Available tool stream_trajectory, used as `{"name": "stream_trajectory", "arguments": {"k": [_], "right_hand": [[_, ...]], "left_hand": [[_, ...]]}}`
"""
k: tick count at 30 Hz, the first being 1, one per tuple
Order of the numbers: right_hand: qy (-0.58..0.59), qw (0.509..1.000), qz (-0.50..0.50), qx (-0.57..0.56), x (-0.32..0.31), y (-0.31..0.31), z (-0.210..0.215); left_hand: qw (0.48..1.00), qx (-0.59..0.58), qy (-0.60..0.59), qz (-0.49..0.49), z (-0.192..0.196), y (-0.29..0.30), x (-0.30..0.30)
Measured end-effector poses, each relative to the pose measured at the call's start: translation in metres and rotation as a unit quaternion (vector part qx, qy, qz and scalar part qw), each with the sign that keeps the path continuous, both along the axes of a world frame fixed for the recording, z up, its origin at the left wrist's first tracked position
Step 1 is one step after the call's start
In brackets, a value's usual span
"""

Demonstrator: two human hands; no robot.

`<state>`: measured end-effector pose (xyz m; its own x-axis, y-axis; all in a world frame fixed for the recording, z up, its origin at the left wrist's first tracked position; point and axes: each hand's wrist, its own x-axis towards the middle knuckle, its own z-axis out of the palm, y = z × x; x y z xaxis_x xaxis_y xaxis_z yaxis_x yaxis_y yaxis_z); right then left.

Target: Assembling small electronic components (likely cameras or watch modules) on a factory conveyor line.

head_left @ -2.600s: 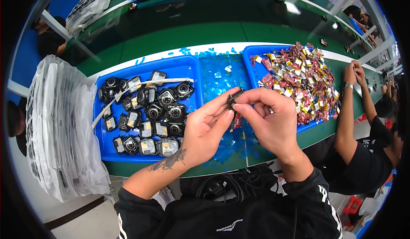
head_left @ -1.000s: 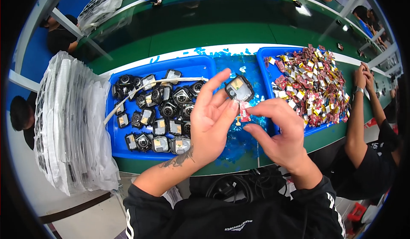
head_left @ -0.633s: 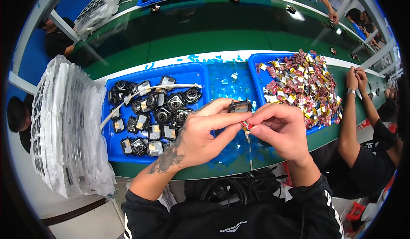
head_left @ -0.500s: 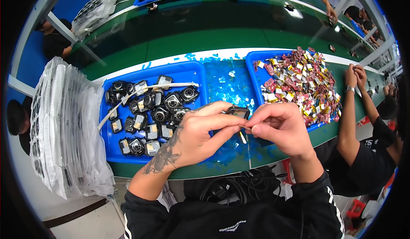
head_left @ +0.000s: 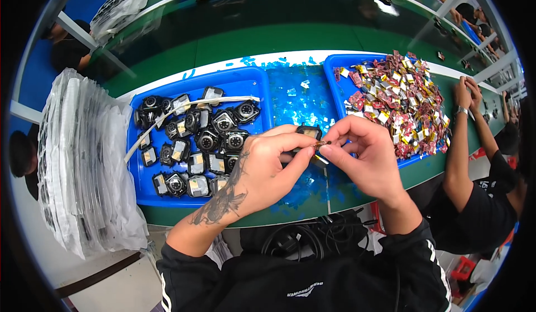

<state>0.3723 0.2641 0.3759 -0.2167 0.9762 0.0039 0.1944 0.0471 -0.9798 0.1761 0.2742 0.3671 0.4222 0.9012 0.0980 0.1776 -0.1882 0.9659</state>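
My left hand [head_left: 271, 158] is closed around a black watch case [head_left: 309, 132], whose upper part shows beyond the fingers. At its thumb and forefinger, my right hand [head_left: 365, 153] pinches a small thin brownish part [head_left: 320, 144]; its exact kind is too small to tell. The fingertips of both hands nearly meet there. Under the left hand, a blue tray [head_left: 146, 185] holds several black watch cases [head_left: 207, 140], some with round sensor backs up, others with a pale inner side showing. A white strip [head_left: 195, 111] lies across them.
To the right, another blue tray [head_left: 330, 66] is heaped with small red circuit boards and silver-yellow batteries [head_left: 391, 97]. Blue film scraps [head_left: 296, 102] cover the bench between the trays. Stacked plastic-wrapped trays [head_left: 86, 161] stand at the left. A co-worker's arms [head_left: 459, 144] rest at the right.
The view has shifted slightly, so the trays sit a little higher. My fingertips stay together at the small part, and the right fingers have changed their pinch.
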Motion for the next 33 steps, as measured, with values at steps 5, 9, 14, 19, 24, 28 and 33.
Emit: {"name": "stream_trajectory", "arguments": {"k": [5, 9, 14, 19, 24, 28, 33], "right_hand": [[0.099, 0.993, -0.061, 0.007, -0.012, -0.003, -0.01], [0.133, 0.986, -0.091, 0.032, -0.016, -0.004, -0.015], [0.1, 0.983, -0.117, 0.1, -0.016, -0.005, -0.015], [0.105, 0.984, -0.106, 0.097, -0.015, -0.005, -0.017], [0.103, 0.986, -0.099, 0.087, -0.013, -0.005, -0.02], [0.052, 0.988, -0.108, 0.092, -0.011, -0.002, -0.019], [-0.086, 0.98, -0.116, 0.134, -0.014, 0.005, -0.02]], "left_hand": [[0.989, -0.042, -0.145, 0.002, -0.015, -0.004, 0.004], [0.974, -0.075, -0.213, 0.004, -0.016, -0.006, 0.008], [0.964, -0.102, -0.244, -0.026, -0.017, -0.003, 0.006], [0.964, -0.088, -0.249, -0.01, -0.019, -0.005, 0.008], [0.964, -0.079, -0.252, -0.008, -0.025, -0.003, 0.01], [0.97, -0.072, -0.234, -0.008, -0.024, -0.004, 0.011], [0.956, -0.073, -0.284, 0.024, -0.021, -0.005, 0.017]]}}
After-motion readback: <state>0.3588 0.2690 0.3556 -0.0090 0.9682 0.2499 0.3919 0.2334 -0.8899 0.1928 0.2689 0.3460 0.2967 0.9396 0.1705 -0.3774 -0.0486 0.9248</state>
